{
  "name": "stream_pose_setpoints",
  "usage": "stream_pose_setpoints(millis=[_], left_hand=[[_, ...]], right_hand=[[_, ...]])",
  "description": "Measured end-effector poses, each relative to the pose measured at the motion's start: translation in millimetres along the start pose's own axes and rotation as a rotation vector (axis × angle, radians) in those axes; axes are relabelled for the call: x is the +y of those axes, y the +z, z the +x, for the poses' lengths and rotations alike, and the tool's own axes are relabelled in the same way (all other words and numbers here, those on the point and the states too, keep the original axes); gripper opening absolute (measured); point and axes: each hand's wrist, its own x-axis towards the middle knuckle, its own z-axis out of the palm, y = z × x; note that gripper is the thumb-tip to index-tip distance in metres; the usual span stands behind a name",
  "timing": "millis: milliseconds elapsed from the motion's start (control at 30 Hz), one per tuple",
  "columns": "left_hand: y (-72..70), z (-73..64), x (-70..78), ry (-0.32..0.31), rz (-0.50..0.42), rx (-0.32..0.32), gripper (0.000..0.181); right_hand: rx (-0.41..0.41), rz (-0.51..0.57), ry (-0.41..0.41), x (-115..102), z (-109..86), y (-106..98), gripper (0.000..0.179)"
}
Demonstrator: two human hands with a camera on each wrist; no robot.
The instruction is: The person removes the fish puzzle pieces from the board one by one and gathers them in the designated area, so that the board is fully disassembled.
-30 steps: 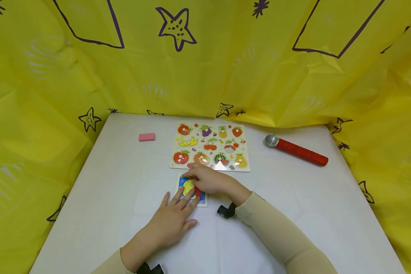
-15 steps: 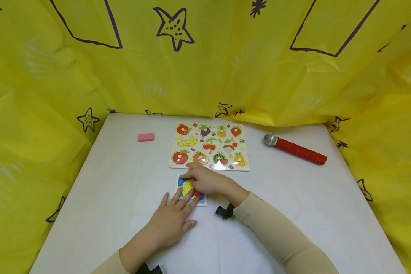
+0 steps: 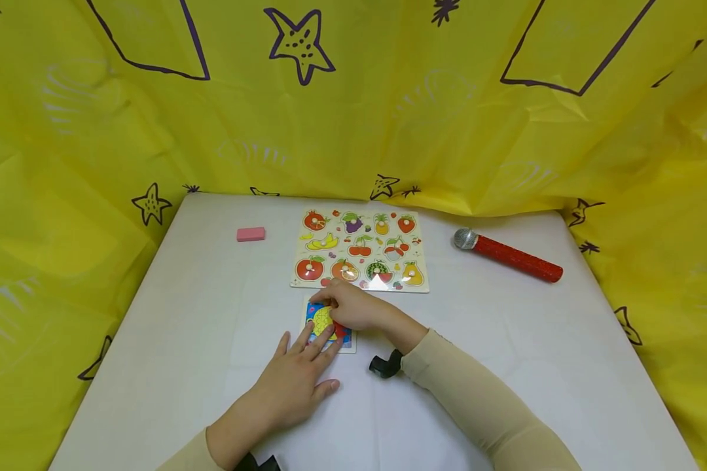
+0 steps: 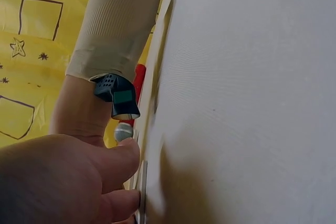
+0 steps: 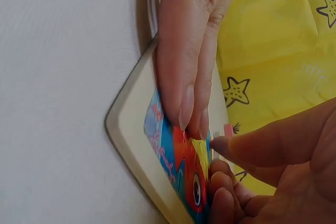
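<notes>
A small jigsaw puzzle [image 3: 321, 320] with a yellow and red fish on blue, in a pale frame, lies flat on the table before me. My left hand [image 3: 297, 379] rests its straight, spread fingers on its lower part. At the puzzle's upper right, my right hand [image 3: 356, 307] bends its fingers down onto it. In the right wrist view the puzzle's frame [image 5: 131, 140] shows close up, with straight left fingers [image 5: 184, 61] on the picture. There the bent right fingertips [image 5: 220, 182] touch the picture's edge; whether a piece is between them is hidden.
Just beyond the puzzle lies a fruit peg board [image 3: 362, 258]. A pink eraser-like block [image 3: 251, 234] is at the far left, and a red toy microphone [image 3: 509, 255] at the right. Yellow patterned cloth [image 3: 353, 131] hangs around the table [image 3: 477, 353].
Both hands stay at the puzzle in nearly the same pose. The right hand's fingers shift only slightly at its upper edge; the whole view drifts a little.
</notes>
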Motion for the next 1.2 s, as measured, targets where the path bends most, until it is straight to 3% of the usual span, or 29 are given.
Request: stream_pose_setpoints(millis=[567,933,1200], left_hand=[[-2.0,0.2,-0.2,-0.004,-0.008,-0.015,0.069],[-0.5,-0.5,-0.2,-0.010,-0.014,-0.014,0.069],[-1.6,-1.1,1.1,-0.016,-0.017,-0.016,0.070]], right_hand=[[0.028,0.021,0.010,0.2,2.2,3.6,0.046],[0.051,0.079,-0.003,1.8,0.0,2.8,0.035],[0.057,0.051,-0.001,0.3,-1.4,4.3,0.037]])
